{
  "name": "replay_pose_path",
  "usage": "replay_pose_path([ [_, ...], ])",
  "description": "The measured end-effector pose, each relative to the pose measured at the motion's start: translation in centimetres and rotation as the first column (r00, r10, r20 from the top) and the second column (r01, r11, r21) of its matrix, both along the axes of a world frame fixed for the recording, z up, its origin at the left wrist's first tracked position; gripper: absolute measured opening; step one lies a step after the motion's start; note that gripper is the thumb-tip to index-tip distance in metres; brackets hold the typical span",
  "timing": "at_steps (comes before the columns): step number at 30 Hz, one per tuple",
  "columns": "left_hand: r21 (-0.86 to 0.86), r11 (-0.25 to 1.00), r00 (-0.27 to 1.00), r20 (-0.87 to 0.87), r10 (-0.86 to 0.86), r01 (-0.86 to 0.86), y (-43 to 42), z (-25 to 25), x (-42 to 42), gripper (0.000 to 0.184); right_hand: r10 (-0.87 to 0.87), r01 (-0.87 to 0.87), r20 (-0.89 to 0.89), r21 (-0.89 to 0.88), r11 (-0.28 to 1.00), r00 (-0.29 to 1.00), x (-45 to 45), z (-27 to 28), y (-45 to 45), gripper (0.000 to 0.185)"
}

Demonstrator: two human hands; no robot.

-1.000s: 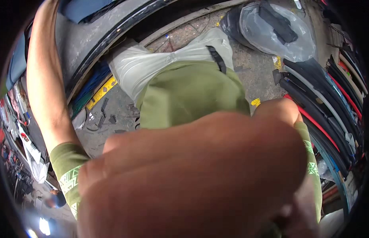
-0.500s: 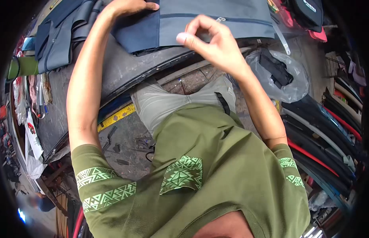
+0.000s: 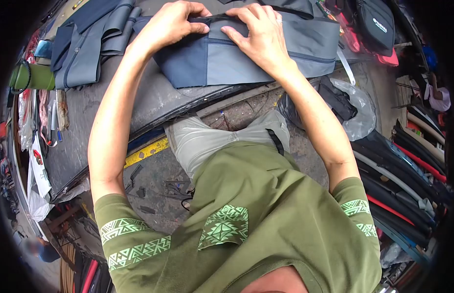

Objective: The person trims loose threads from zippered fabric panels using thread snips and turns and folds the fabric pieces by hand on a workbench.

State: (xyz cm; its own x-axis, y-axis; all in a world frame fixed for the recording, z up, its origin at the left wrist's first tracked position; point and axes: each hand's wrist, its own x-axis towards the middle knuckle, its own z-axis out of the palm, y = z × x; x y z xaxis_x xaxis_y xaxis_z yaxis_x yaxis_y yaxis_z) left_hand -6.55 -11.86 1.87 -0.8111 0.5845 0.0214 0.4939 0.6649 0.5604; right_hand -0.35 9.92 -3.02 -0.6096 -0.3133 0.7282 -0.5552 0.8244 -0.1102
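A grey and navy fabric panel (image 3: pixel 227 63) with a zipper (image 3: pixel 312 57) along it lies on the dark worktable (image 3: pixel 139 105). My left hand (image 3: pixel 173 24) pinches the panel's far edge near the navy part, thumb on the near side. Just to the right, my right hand (image 3: pixel 261 36) has thumb and fingers bent over the same edge. A narrow gap separates the two sets of fingertips. What lies under the right hand's palm is hidden.
Folded grey-blue fabric pieces (image 3: pixel 85 46) and a green roll (image 3: pixel 39 76) lie at left. A black bag (image 3: pixel 376 27) sits at the right end. Below it hangs a clear plastic bag (image 3: pixel 364 110) with black material. Long rolls (image 3: pixel 398 195) fill the right; a person (image 3: pixel 438 97) is beyond.
My right hand has gone from hovering above the panel to its far edge, beside my left hand. My left hand has shifted right. The panel's near edge appears lower in view.
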Motion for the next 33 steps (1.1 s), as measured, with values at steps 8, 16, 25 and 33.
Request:
replay_pose_path([
  [8, 0.131, 0.99, 0.984, -0.175, -0.025, 0.049, -1.3, -2.1, -0.5, 0.033, 0.013, 0.008, 0.157, -0.129, 0.992, 0.987, -0.1, -0.8, -1.2, 0.032],
  [16, 0.189, 0.982, 0.982, -0.188, 0.023, 0.013, -1.5, -2.7, 0.4, 0.034, 0.044, -0.014, 0.189, -0.161, 0.987, 0.981, -1.1, -1.6, 0.1, 0.02],
  [25, 0.091, 0.994, 0.997, 0.047, -0.065, 0.06, 1.2, -3.3, -5.3, 0.046, 0.072, 0.018, 0.433, -0.201, 0.98, 0.898, -2.4, -0.6, 0.9, 0.03],
  [33, 0.062, 0.992, 0.992, 0.063, -0.113, 0.109, 2.1, -4.4, -7.0, 0.027, 0.024, 0.03, 0.475, -0.106, 0.994, 0.879, -3.1, -0.4, 3.4, 0.033],
])
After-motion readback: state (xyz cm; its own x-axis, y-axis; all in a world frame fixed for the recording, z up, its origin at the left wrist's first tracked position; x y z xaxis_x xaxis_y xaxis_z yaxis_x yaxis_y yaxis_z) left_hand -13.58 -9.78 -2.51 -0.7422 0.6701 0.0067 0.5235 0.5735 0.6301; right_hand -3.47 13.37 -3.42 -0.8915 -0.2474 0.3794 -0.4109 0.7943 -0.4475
